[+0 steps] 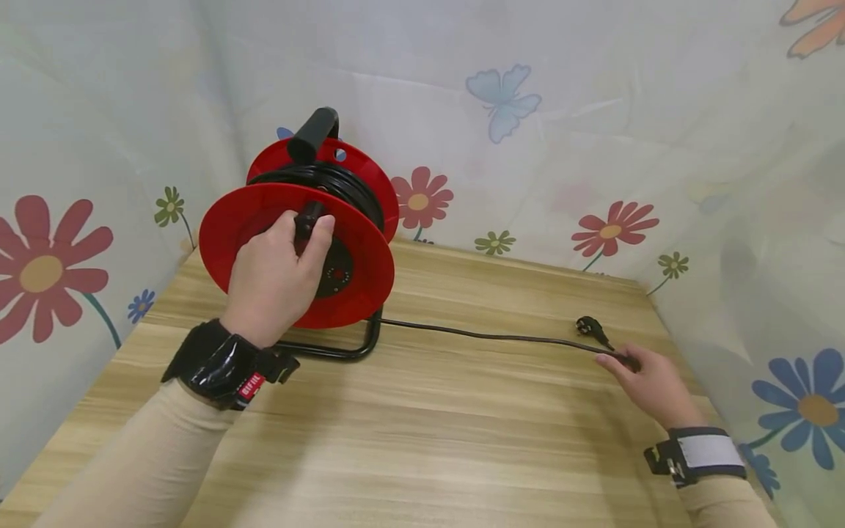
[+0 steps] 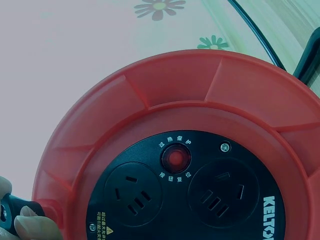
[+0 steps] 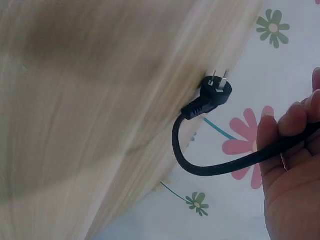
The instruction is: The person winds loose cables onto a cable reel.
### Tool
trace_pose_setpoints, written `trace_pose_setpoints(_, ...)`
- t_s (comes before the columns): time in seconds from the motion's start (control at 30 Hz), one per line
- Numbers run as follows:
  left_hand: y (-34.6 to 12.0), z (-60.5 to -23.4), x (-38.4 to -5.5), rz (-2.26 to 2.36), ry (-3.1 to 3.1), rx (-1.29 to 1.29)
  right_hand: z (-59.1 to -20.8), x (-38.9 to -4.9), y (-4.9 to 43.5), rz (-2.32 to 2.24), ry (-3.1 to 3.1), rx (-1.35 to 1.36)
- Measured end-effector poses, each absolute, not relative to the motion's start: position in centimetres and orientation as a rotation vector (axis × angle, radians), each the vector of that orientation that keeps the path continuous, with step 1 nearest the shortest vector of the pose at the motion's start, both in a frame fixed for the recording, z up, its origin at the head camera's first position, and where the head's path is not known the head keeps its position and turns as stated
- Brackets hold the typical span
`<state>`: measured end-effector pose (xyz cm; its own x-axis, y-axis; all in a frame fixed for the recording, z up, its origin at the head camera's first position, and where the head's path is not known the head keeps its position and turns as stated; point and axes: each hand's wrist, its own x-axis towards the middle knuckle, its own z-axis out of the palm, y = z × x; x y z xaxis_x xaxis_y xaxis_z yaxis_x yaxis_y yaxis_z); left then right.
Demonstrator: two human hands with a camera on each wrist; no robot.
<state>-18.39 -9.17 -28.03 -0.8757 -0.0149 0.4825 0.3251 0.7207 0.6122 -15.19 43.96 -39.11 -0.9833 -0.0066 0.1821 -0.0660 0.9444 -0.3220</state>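
A red cable reel (image 1: 359, 293) stands at the left of the table on a black tube frame, with black cable (image 1: 337, 180) wound between its two discs. My left hand (image 1: 273, 271) grips the small black crank knob (image 1: 309, 218) on the front disc; in the left wrist view, fingertips (image 2: 37, 227) and thumb close round that knob beside the socket panel (image 2: 185, 200). From the reel's base the cable runs right to my right hand (image 1: 653, 381), which holds it near its end. The black three-pin plug (image 3: 215, 92) hangs free beyond the fingers on a bend of cable.
The reel's carrying handle (image 1: 313, 136) sticks up at the top. Its bent foot (image 1: 343, 354) rests on the wood-grain table (image 1: 462, 425). Pale curtains (image 1: 422, 66) printed with flowers and a butterfly hang close behind the table and on both sides.
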Motion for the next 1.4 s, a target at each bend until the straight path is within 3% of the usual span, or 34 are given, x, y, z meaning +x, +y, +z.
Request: trace_pose_setpoints(1.4, -6.7, -29.0, -18.2, -0.9, -2.5, -0.297, -40.3, -16.1, 41.4, 0.531, -2.959, 0.158)
